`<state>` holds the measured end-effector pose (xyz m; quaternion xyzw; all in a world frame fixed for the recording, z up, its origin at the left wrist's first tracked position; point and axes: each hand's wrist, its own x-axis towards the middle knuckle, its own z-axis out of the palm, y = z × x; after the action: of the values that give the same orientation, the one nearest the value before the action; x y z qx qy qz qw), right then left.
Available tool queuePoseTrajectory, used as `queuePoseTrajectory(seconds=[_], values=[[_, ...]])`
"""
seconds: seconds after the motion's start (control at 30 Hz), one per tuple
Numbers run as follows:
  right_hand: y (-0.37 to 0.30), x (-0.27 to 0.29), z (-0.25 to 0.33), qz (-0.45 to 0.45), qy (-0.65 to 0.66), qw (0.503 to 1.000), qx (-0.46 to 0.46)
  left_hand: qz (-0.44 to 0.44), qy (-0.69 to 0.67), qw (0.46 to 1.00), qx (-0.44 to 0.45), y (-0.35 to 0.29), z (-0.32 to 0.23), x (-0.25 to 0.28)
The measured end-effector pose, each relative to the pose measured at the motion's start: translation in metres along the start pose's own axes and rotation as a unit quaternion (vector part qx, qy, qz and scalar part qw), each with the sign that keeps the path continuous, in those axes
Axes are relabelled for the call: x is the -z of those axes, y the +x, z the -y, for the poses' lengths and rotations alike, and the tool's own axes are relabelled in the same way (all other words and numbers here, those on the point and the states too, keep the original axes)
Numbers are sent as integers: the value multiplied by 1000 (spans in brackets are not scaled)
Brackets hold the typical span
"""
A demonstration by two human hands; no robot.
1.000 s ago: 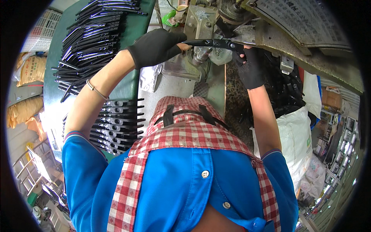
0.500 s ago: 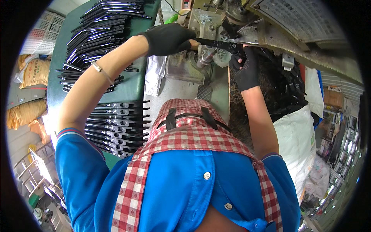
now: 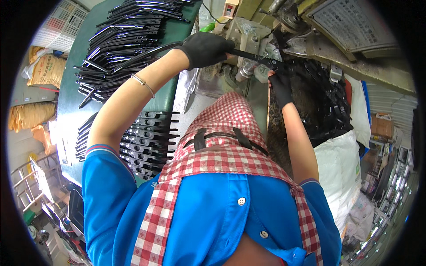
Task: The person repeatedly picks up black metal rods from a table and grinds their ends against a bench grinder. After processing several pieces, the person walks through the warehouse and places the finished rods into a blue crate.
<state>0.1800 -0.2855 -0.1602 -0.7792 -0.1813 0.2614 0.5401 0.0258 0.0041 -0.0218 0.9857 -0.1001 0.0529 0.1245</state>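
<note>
A long, thin black strip of plastic or metal, gently curved [image 3: 177, 44] is lying across the top of the view at about twelve o'clock, running from the stacked parts on the left toward the grey metal machine with its dull cast block and shiny round posts [image 3: 248, 53]. The left hand [image 3: 205, 48], in a matte black knitted glove, is closing in a fist around the strip's middle. The right hand [image 3: 280, 84], in a black fingerless glove, is reaching up at one o'clock to the strip's far end, where it meets the machine; its fingers are bunching there, but how firmly they are gripping I cannot tell.

At ten o'clock, a loose heap of glossy black curved strips [image 3: 120, 40] is resting on the dark green counter [image 3: 73, 95]. Lower, at about nine o'clock, flat black strips with round holes in neat overlapping rows [image 3: 142, 139] are lying on the same counter. At two o'clock, a pile of chunky black moulded pieces [image 3: 328, 106] is sitting over a white woven sack [image 3: 341, 173]. The person is wearing a smooth blue shirt and a red-and-white checked cloth apron [image 3: 213, 155], with a thin silver bracelet [image 3: 143, 83] on the left wrist.
</note>
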Motion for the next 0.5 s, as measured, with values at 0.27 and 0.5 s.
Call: queuePoseTrajectory(seconds=[0.27, 0.5], values=[[76, -17, 1, 93, -495, 864, 8, 36, -7, 999, 24, 0, -1, 10], [68, -34, 11, 22, -494, 869, -28, -16, -57, 998, 4, -2, -22, 20]])
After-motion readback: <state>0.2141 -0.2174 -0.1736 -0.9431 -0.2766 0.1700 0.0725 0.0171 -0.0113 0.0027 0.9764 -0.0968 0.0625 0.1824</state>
